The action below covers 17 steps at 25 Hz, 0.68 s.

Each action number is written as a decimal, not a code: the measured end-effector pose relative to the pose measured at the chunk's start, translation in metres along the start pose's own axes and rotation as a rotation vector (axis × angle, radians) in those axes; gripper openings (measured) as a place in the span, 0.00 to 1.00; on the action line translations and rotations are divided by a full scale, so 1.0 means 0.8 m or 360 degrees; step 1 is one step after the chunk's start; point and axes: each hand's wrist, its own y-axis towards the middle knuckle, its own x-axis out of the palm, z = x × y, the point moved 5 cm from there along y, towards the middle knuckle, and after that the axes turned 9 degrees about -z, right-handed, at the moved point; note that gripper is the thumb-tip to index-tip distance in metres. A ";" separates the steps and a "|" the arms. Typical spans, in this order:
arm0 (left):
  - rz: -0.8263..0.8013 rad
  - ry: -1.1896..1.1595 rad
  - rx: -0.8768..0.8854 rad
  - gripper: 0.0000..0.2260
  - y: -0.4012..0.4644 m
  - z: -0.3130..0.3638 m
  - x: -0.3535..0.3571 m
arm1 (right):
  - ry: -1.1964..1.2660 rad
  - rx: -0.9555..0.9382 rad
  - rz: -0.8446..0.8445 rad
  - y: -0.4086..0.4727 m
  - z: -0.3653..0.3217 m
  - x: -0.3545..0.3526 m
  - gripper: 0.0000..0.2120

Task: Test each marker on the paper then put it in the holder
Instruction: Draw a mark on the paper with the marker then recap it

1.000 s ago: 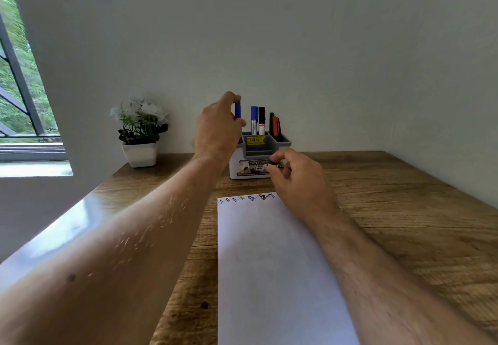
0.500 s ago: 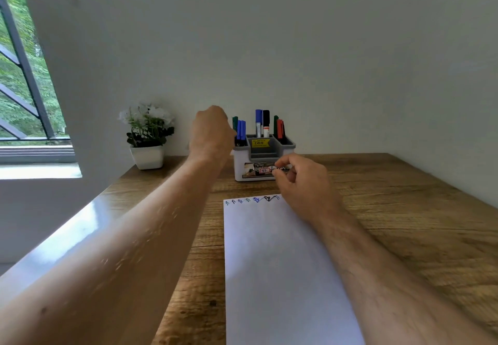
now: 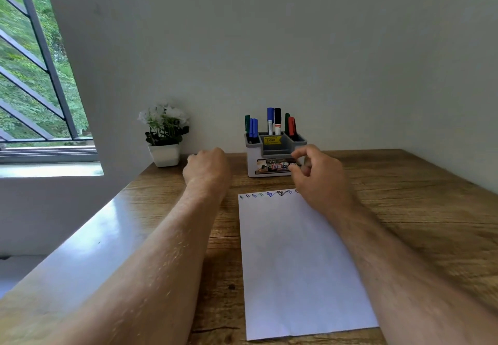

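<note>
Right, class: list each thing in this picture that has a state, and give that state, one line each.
Markers: capped, standing upright in the holder.
Holder: upright on the table, middle front section bare.
Paper: flat, test scribbles along its far edge.
Left hand: fingers curled, holding nothing visible.
Right hand: fingers curled near the holder; contents unclear.

I see two bare forearms entering from the lower edge of the frame, both without sleeves. The left hand (image 3: 206,168) and right hand (image 3: 319,176) carry no rings, watch, or gloves that I can make out. Fine hair covers both forearms.
</note>
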 end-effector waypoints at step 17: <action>-0.0029 -0.0683 -0.0077 0.12 0.006 0.001 0.000 | 0.0044 0.0059 -0.0047 -0.002 -0.003 0.002 0.11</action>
